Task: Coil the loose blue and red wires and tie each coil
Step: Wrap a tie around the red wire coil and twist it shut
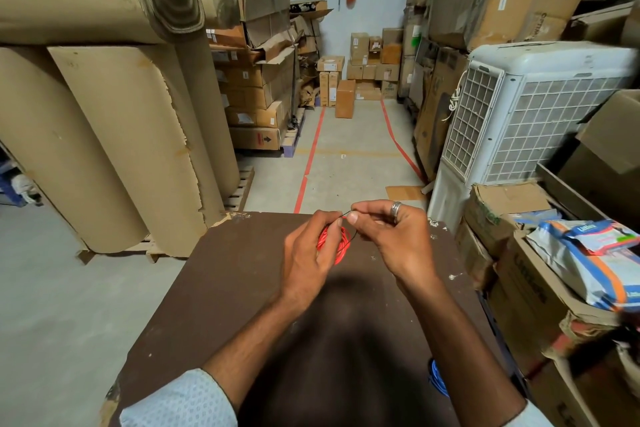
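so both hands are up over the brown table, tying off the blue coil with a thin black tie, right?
Not the blue one: the head view shows the red coil held by the left hand, while the right hand pinches the thin black tie. The rest holds.

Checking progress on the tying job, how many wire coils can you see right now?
2: the red coil gripped in the left hand, and blue wire by the right forearm, partly hidden.

A bright red wire coil (334,241) sits above a dark brown tabletop (242,288). Near the tabletop's right edge lies blue wire (437,378). A thin black tie (349,232) loops the coil. The sleeve (180,402) is pale blue, finely dotted.
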`<state>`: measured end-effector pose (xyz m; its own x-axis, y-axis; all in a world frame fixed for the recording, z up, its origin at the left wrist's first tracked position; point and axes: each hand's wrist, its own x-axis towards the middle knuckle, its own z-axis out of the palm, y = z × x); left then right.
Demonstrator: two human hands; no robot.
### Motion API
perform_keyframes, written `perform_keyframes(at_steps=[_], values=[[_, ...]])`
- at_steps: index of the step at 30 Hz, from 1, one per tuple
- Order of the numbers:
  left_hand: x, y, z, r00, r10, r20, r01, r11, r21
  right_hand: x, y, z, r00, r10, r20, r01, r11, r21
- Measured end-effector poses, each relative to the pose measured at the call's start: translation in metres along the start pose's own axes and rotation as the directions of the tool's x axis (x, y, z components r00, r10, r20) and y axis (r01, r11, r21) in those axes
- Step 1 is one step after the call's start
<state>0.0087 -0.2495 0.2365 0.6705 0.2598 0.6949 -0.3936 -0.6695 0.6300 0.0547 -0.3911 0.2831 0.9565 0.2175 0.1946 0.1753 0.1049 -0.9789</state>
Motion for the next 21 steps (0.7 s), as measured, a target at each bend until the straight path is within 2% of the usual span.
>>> perform_keyframes(at_steps=[11,21], values=[[-0.002,0.004,-0.001,0.999,0.022,0.033,-0.022,1.000,0.005,-0.008,-0.005,-0.003,0.998,0.038,0.052,-0.041,0.998,0.050],[0.000,0.002,0.003,1.000,0.030,0.006,-0.030,0.999,0.031,-0.009,-0.010,-0.008,0.999,0.026,-0.019,-0.025,0.999,0.044]])
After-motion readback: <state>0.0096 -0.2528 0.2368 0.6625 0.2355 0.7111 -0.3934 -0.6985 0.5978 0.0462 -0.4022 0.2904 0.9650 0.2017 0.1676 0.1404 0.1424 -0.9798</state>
